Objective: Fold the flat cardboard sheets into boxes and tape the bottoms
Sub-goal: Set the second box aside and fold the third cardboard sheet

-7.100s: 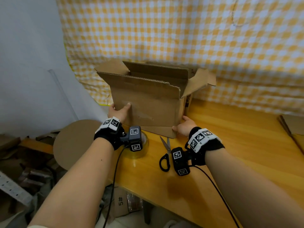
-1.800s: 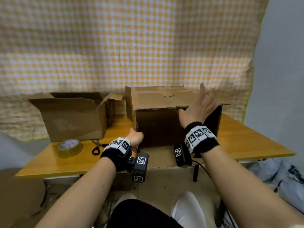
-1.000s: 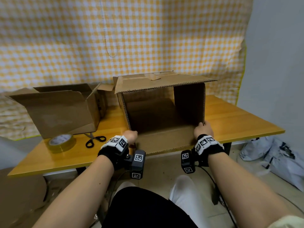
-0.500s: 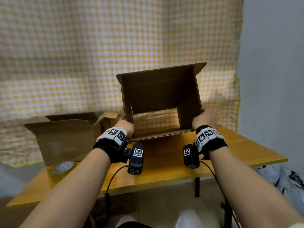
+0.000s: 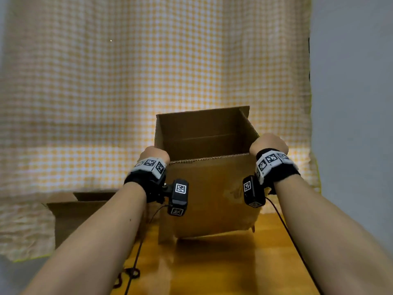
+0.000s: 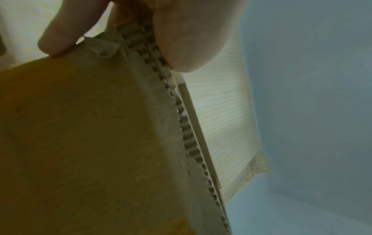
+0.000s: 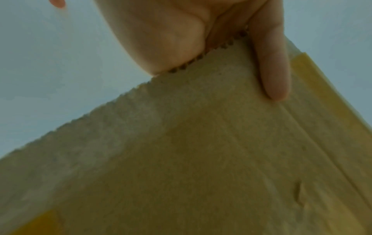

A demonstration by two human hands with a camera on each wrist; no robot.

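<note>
Hands, the left hand (image 5: 153, 154) and right hand (image 5: 269, 143), grip the near top corners of the opened cardboard box (image 5: 209, 194) (tilted, one bottom corner on the bench (image 5: 223, 265)), probably squaring it upright for folding.

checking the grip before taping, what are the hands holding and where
Both hold the cardboard box by its near top edge: left hand at the left corner, right hand at the right.

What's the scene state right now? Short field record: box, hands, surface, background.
held box: open cardboard box, open end up, tilted, lower edge near the table
left hand: grips the near-left top edge, thumb on the outer face
right hand: grips the near-right top edge
second box: open, on the left, behind the left forearm
surface: wooden table
background: yellow checked cloth
</note>
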